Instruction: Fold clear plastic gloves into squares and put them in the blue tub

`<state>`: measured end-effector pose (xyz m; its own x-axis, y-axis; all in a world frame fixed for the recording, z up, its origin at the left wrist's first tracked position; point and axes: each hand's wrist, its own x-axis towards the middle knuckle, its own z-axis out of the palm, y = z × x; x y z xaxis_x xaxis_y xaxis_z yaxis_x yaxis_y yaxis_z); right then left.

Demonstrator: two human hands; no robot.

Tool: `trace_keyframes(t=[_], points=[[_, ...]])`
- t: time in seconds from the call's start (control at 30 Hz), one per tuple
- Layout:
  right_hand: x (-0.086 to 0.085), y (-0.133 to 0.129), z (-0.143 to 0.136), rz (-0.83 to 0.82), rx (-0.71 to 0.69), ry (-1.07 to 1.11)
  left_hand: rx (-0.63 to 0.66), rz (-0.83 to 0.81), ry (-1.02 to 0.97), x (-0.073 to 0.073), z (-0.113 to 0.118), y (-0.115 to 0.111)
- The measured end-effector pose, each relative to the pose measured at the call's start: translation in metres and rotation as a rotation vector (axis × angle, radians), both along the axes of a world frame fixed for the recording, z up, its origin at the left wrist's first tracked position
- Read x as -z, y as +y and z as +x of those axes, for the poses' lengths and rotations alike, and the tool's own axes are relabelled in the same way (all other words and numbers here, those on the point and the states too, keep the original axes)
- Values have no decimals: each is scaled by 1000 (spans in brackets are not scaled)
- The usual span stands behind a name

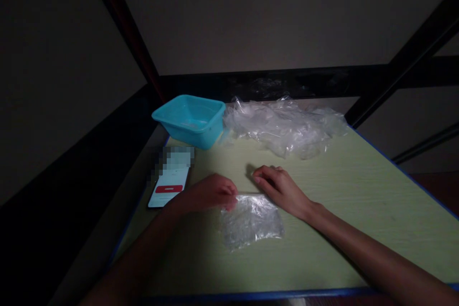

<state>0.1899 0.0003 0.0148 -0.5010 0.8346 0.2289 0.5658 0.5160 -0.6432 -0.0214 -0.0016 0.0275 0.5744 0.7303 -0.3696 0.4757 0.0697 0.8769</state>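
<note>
A small clear plastic bag (252, 222) lies flat on the pale green table (376, 215), near its front middle. At the bag's upper left corner is my left hand (215, 192), fingers curled and closed; part of the plastic overlaps the fingertips, and whether they grip it is too blurred to tell. My right hand (281, 189) rests just above and right of the bag's upper right corner, with its fingers bent towards the thumb. What those fingertips hold, if anything, is too small to make out.
A blue plastic basin (211, 134) stands at the back left. Beside it, a crumpled heap of clear plastic bags (283, 126) spreads along the back. A lit phone (172, 179) lies at the left edge. Dark bars and pale panels stand behind the table.
</note>
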Motion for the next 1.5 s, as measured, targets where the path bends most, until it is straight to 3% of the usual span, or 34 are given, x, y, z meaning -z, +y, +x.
trace_keyframes(t=[0.2,0.37,0.5,0.87,1.2,1.5], points=[[2,-3,1,17,-12,21,-62,59,56,-8,1,-1],[3,5,10,-100,-149,134,-67,43,128,-14,-6,4],[5,10,15,-63,-247,70,-59,19,192,-13,-9,6],[10,11,20,-37,-212,-14,-27,69,239,-11,-12,8],[9,14,24,-79,-204,-26,-62,27,172,-13,-9,6],[6,11,22,-113,-219,23,-55,-68,-62,-7,-6,4]])
